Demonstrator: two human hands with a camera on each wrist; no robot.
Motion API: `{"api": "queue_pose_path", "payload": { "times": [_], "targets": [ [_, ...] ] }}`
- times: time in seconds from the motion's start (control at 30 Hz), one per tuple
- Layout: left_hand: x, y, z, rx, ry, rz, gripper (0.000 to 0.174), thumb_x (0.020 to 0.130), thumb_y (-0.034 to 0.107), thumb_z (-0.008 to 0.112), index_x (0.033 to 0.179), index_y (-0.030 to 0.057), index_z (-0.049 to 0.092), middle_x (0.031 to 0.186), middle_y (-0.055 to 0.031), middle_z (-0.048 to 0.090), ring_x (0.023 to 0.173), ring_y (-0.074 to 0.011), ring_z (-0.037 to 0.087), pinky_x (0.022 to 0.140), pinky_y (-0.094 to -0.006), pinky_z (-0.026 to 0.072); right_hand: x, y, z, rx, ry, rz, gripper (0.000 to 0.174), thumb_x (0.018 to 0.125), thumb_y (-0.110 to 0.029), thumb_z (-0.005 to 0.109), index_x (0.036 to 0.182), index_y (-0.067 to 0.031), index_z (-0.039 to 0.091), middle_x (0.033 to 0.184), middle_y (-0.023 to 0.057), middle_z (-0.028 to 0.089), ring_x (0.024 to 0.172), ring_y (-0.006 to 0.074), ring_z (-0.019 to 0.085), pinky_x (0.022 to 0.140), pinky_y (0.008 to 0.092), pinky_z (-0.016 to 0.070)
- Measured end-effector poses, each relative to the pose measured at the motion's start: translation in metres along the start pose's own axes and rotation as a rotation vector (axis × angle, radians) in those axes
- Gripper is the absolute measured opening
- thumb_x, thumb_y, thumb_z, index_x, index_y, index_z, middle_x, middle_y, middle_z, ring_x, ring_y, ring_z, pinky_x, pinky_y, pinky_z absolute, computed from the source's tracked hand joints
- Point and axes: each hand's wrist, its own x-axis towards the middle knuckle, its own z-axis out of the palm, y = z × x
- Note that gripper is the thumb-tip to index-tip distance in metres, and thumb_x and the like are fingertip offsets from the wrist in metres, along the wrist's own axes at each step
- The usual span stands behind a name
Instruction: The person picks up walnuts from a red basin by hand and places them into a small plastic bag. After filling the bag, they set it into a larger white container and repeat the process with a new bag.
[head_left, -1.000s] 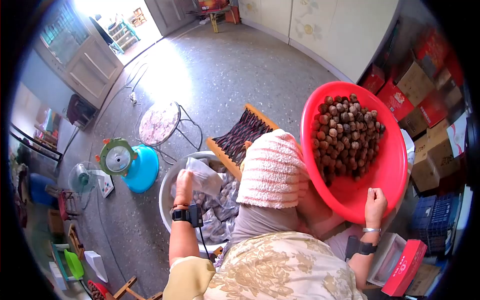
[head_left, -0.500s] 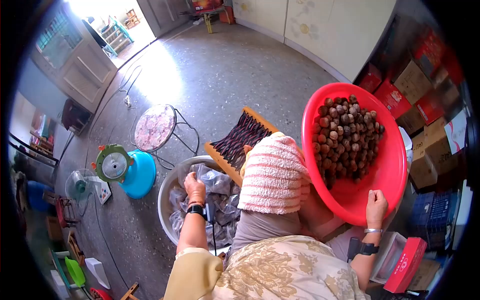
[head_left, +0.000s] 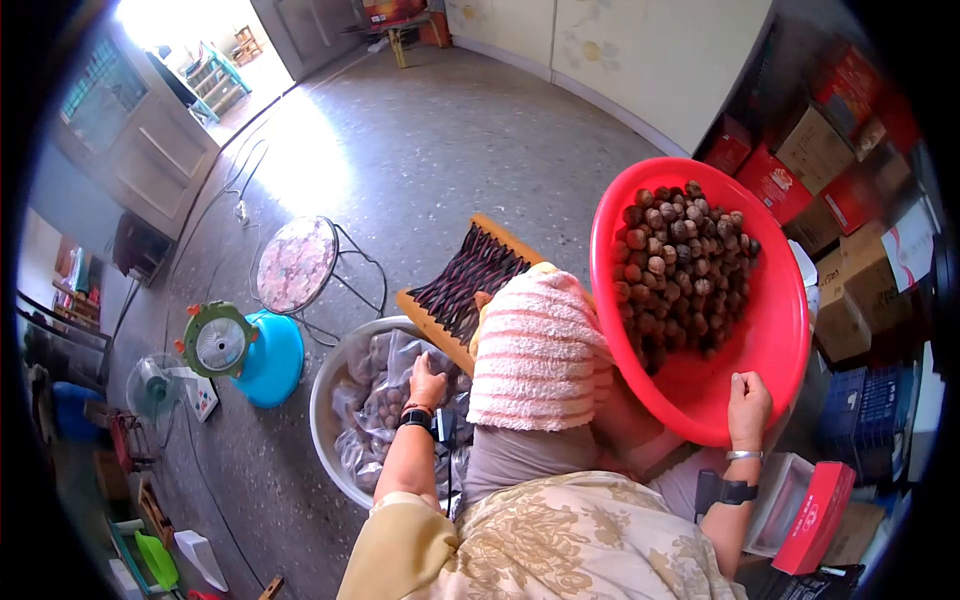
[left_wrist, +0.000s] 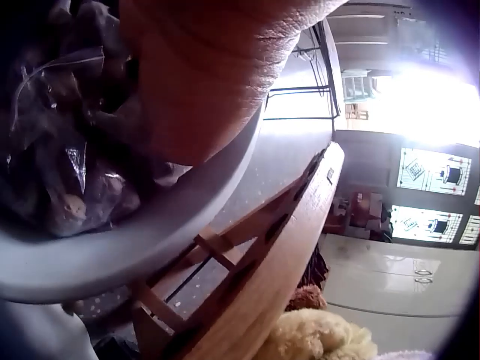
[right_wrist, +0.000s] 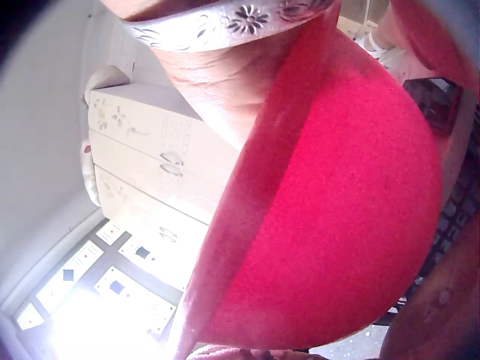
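My left hand (head_left: pixel 427 386) reaches into a pale grey tub (head_left: pixel 322 440), at the clear plastic bags (head_left: pixel 362 408) of walnuts that fill it. Its fingertips point down among the bags, and I cannot tell whether they pinch one. In the left wrist view the hand hides part of the bags (left_wrist: pixel 71 187). With my right hand (head_left: pixel 750 403) I grip the near rim of a large red basin (head_left: pixel 700 400), which tilts beside the lap. Brown walnuts (head_left: pixel 690 265) are heaped in its far part. The right wrist view shows the basin's smooth red wall (right_wrist: pixel 330 210) close up.
A striped towel (head_left: pixel 540 350) covers the knee. Beyond it stands a wooden stool with a dark woven seat (head_left: pixel 465 285). A round stool (head_left: pixel 297 263), a blue-based fan (head_left: pixel 270 360) and cables lie to the left. Cardboard boxes (head_left: pixel 815 150) crowd the right side.
My left hand has moved right and down into the tub; the plastic bag it carried a second ago now lies among the others. The right hand keeps its place on the basin rim.
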Motion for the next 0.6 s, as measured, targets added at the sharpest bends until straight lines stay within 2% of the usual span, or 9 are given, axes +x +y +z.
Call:
{"api": "queue_pose_path", "payload": {
  "times": [0.1,0.2,0.27,0.3,0.33,0.4,0.47,0.53,0.6],
  "targets": [
    [0.0,-0.001,-0.006,-0.092,-0.071,0.016,0.072,0.085,0.015,0.074,0.152,0.0096,0.047,0.154,-0.0202,0.051,0.142,-0.0377,0.049,0.12,-0.0409,0.0379,0.0,-0.001,-0.001,0.005,0.005,-0.013,0.023,0.099,-0.02,0.066,0.087,-0.0004,0.062,0.08,0.0218,0.065,0.073,0.0384,0.064,0.069,0.0459,0.0503],
    [-0.008,-0.006,-0.019,-0.068,-0.112,0.082,0.071,0.087,0.014,0.074,0.152,0.0102,0.048,0.152,-0.0214,0.054,0.141,-0.0382,0.05,0.117,-0.0393,0.0412,0.0,-0.002,0.001,0.039,0.002,-0.014,0.023,0.099,-0.02,0.067,0.087,-0.0003,0.062,0.081,0.022,0.065,0.073,0.0391,0.064,0.069,0.0462,0.0505],
    [-0.001,-0.04,-0.011,-0.068,-0.112,0.123,0.07,0.087,0.012,0.075,0.152,0.007,0.048,0.147,-0.0213,0.059,0.139,-0.0359,0.054,0.115,-0.0381,0.0436,-0.001,-0.003,0.0,0.022,-0.011,0.011,0.023,0.098,-0.02,0.068,0.087,-0.0007,0.062,0.082,0.0223,0.065,0.074,0.0412,0.064,0.068,0.0471,0.0502],
    [0.017,-0.078,0.005,-0.235,-0.145,0.165,0.071,0.087,0.012,0.075,0.152,0.0049,0.047,0.145,-0.021,0.06,0.138,-0.0345,0.055,0.115,-0.0382,0.0441,-0.001,-0.003,0.001,0.021,0.0,-0.032,0.022,0.098,-0.019,0.068,0.087,-0.0013,0.062,0.082,0.0224,0.065,0.075,0.0425,0.063,0.068,0.048,0.0499],
    [0.034,-0.087,0.02,-0.402,-0.2,0.216,0.072,0.087,0.012,0.075,0.152,0.0028,0.046,0.143,-0.0207,0.062,0.137,-0.0332,0.056,0.114,-0.0382,0.0446,-0.002,-0.002,0.001,0.011,0.026,-0.06,0.021,0.098,-0.019,0.068,0.087,-0.0018,0.062,0.081,0.0226,0.065,0.075,0.0438,0.063,0.067,0.0488,0.0496],
    [0.008,-0.021,-0.008,-0.467,-0.286,0.063,0.073,0.085,0.009,0.073,0.152,-0.0008,0.045,0.142,-0.021,0.062,0.134,-0.0324,0.059,0.113,-0.0384,0.046,-0.003,-0.004,-0.001,-0.025,0.075,-0.077,0.019,0.096,-0.019,0.069,0.086,-0.0038,0.063,0.081,0.0221,0.064,0.076,0.0446,0.063,0.066,0.0508,0.0494],
    [0.056,-0.092,0.024,-0.561,-0.214,0.012,0.068,0.084,0.005,0.069,0.148,-0.0014,0.049,0.139,-0.0202,0.064,0.131,-0.0313,0.061,0.11,-0.0388,0.0477,-0.004,-0.007,-0.003,0.024,0.113,-0.096,0.018,0.094,-0.02,0.07,0.085,-0.0051,0.063,0.081,0.0211,0.065,0.078,0.0448,0.064,0.067,0.0521,0.0503],
    [0.019,-0.01,-0.016,0.093,-0.055,0.074,0.058,0.084,0.004,0.067,0.141,-0.0025,0.056,0.13,-0.0182,0.068,0.124,-0.03,0.065,0.105,-0.0385,0.0502,-0.006,-0.005,-0.001,-0.011,0.148,-0.08,0.02,0.094,-0.022,0.069,0.084,-0.0055,0.063,0.083,0.0195,0.066,0.081,0.0439,0.065,0.069,0.0527,0.0517],
    [0.035,-0.007,-0.019,0.03,0.003,0.077,0.048,0.086,0.004,0.067,0.134,-0.0037,0.061,0.124,-0.0173,0.071,0.113,-0.0267,0.068,0.097,-0.0364,0.0526,-0.007,-0.009,-0.005,-0.025,0.144,-0.054,0.021,0.093,-0.022,0.069,0.084,-0.0056,0.061,0.086,0.0182,0.067,0.081,0.0433,0.065,0.07,0.0532,0.0522]
  ]
}}
